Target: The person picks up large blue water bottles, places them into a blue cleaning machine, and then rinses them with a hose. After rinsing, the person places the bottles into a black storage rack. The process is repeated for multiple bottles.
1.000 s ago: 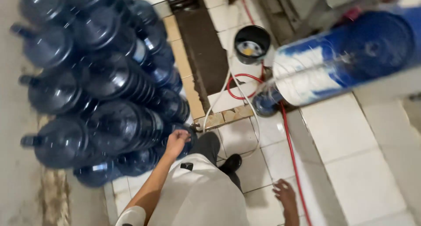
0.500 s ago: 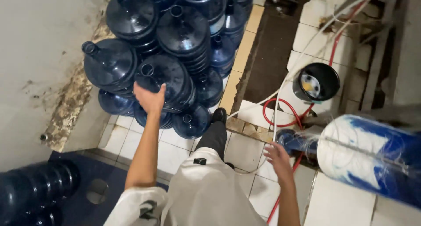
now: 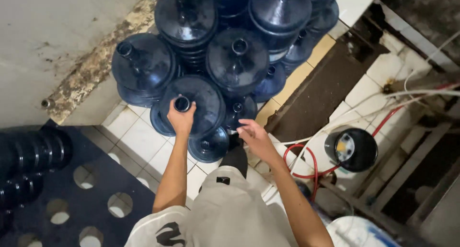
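Observation:
Dark blue water jugs are stacked in a pile, seen from above with their necks up. My left hand (image 3: 181,116) is closed around the neck of the nearest top jug (image 3: 201,101). My right hand (image 3: 255,137) hovers with fingers spread just right of that jug, above a lower jug (image 3: 209,145), holding nothing. More jugs (image 3: 237,57) rise behind, against the wall.
A stained concrete wall (image 3: 52,41) stands at left. A dark perforated mat (image 3: 57,204) and ribbed black jugs (image 3: 28,156) lie at lower left. A black bucket (image 3: 352,150), red hose (image 3: 306,165) and white cables sit right, beside a floor drain channel (image 3: 326,89).
The view has swung over the jug pile. My left hand went from resting on a jug's side to gripping its neck. My right hand rose from near the floor towards the jugs.

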